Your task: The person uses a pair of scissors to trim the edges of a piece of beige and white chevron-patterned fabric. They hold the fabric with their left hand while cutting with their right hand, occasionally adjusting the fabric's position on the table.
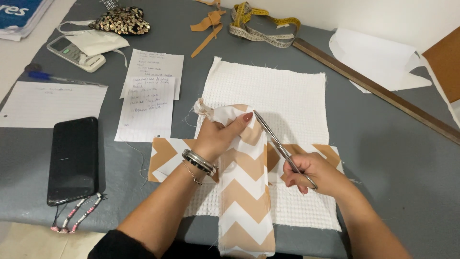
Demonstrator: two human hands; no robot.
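Observation:
My left hand point(218, 136) grips the bunched upper end of a tan and white chevron fabric strip point(244, 201), which runs down off the table's front edge. My right hand point(311, 172) holds metal scissors point(273, 136) by the handles, their blades pointing up-left and touching the fabric beside my left thumb. Under both hands lies a white waffle-textured cloth point(282, 96), and across it a second chevron piece point(165, 156) lies flat.
On the grey table point(383, 153) lie a black phone point(73, 158), handwritten paper sheets point(148, 96), a blue pen point(43, 76), a white remote point(76, 53), a sequinned item point(120, 20), a yellow tape measure point(263, 24), a long wooden ruler point(383, 93) and white paper point(378, 57).

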